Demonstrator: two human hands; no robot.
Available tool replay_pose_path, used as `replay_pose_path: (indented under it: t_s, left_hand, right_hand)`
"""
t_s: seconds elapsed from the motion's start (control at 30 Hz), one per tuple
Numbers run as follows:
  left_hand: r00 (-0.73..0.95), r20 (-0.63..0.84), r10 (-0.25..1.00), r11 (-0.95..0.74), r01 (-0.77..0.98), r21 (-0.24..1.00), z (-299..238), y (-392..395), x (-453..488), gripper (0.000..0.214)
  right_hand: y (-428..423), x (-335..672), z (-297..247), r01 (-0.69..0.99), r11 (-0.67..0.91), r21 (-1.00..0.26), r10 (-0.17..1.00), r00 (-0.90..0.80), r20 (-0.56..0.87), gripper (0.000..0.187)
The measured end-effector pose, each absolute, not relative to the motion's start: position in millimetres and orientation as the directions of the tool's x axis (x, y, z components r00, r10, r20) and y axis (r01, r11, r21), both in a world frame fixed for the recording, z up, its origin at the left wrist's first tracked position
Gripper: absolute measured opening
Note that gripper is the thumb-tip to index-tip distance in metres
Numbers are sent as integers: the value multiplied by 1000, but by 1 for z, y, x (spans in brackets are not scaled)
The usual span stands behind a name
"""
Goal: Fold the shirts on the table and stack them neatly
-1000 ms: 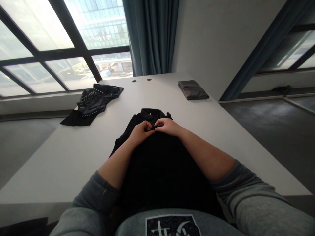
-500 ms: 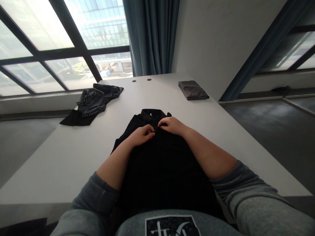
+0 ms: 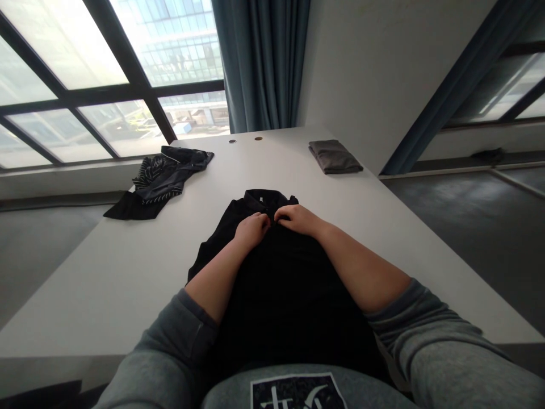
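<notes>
Backlit by daylight from the large window (image 3: 100,45) at upper left; blown out to near-white across the upper panes. Dim indoors, greyish on the wall (image 3: 357,68), faintly glossy on the dark floor (image 3: 434,201) at right. Evenly, softly lit across the tabletop (image 3: 128,295). Crushed to near-black on the black shirt (image 3: 293,295), folds lost. Slightly soft overall. Wide-angle; stretched toward lower corners, notably at the grey sleeves (image 3: 451,346).

Hands (two) (image 3: 252,229) (image 3: 298,219), one spread shirt (image 3: 293,289); one folded cloth (image 3: 335,156)

Hands (image 3: 252,228) on black shirt (image 3: 289,272), white table (image 3: 128,289) beneath; folded grey cloth (image 3: 335,156)
</notes>
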State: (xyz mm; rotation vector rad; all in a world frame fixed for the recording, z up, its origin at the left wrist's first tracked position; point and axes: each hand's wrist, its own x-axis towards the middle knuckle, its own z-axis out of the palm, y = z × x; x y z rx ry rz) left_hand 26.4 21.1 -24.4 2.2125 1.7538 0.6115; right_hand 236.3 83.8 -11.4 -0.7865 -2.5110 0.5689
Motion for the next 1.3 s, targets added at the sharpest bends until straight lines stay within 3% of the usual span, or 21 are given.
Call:
replay_pose_path:
  t_s: [0.2, 0.33, 0.5, 0.8, 1.07, 1.3]
  left_hand:
    - [69, 109, 992, -129, 584, 802, -29, 20, 24, 7]
    - [69, 89, 994, -112, 503, 857, -31, 19, 25, 10]
    - [65, 84, 994, -104, 452, 886, -31, 18, 26, 12]
    - [27, 121, 992, -115, 568, 815, -27, 16, 28, 6]
    - [18, 160, 987, -148, 496, 856, -18, 8, 31, 16]
    - [-16, 241, 970, -149, 747, 648, -9, -1, 38, 7]
  right_hand:
    - [76, 233, -7, 231, 811, -538, 514, -720, 466, 15]
    - [72, 232, -6, 166, 847, -504, 459, -707, 538, 14]
    - [74, 231, -11, 279, 849, -449, 484, -751, 449, 17]
    - [73, 229, -11, 345, 853, -391, 503, -741, 444, 12]
    - [71, 226, -13, 373, 807, -457, 572, -683, 453, 14]
    - [72, 223, -17, 389, 802, -453, 578, -696, 426, 10]
